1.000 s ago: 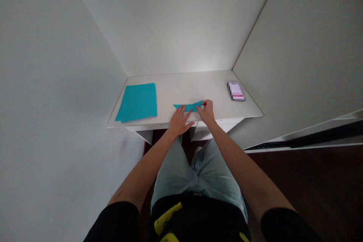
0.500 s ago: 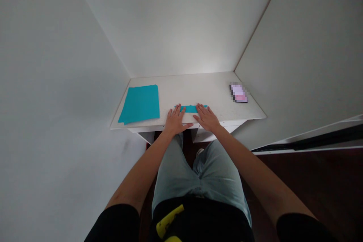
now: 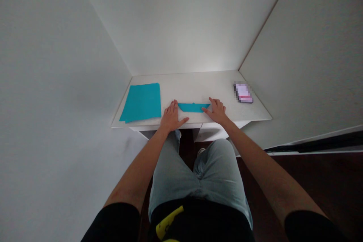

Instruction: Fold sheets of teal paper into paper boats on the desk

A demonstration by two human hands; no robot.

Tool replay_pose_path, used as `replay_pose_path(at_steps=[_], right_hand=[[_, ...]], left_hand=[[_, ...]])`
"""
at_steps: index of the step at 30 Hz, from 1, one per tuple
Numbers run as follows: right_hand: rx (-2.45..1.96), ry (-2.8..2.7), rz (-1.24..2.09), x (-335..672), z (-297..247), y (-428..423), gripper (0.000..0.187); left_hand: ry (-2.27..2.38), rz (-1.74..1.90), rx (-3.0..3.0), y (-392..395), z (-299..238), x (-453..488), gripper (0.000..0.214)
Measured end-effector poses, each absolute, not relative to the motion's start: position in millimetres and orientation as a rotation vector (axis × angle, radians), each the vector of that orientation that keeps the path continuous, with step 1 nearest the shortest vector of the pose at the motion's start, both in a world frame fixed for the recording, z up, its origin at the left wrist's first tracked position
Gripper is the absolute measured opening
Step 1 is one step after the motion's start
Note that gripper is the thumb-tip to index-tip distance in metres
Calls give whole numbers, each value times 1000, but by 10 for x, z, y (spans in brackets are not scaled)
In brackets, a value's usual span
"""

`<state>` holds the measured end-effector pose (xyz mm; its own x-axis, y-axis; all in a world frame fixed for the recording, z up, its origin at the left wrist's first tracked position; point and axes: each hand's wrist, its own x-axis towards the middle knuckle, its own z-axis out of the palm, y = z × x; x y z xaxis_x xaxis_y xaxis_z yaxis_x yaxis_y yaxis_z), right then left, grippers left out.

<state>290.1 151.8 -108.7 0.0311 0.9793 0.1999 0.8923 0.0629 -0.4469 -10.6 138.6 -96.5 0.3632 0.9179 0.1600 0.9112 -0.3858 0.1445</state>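
1. The left hand point(image 3: 171, 117) lies flat on the desk, fingers spread open, just beside the folded teal paper point(image 3: 193, 107).
2. The right hand point(image 3: 216, 111), fingers open, touches the paper's right end without gripping it.
3. The paper lies on the white desk point(image 3: 198, 85), near a flat teal sheet point(image 3: 141, 102).

Dim, soft light, curved wide-angle edges

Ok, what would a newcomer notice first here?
A bright teal paper sheet lies at the left of the white desk. At the desk's front, a folded teal paper piece sits between the left hand and right hand. A blurred flat object lies far right.
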Motion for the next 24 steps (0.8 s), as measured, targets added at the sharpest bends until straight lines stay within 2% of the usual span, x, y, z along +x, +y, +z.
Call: replay_pose_path(at_steps=[5,9,14,24], right_hand=[[-1728,-1986,435,2910,-1016,1663,39],[-1444,-2066,559,2942,-1002,1589,27],[-1285,-2237,498,2909,-946,1360,27],[-1760,-2075,161,3425,-627,1320,35]], left_hand=[[1767,330,2505,1393,-971,-85,119],[1767,324,2498,1377,-945,-77,118],[1760,301,2522,1362,-909,-74,114],[1730,349,2558,1373,-956,-87,99]])
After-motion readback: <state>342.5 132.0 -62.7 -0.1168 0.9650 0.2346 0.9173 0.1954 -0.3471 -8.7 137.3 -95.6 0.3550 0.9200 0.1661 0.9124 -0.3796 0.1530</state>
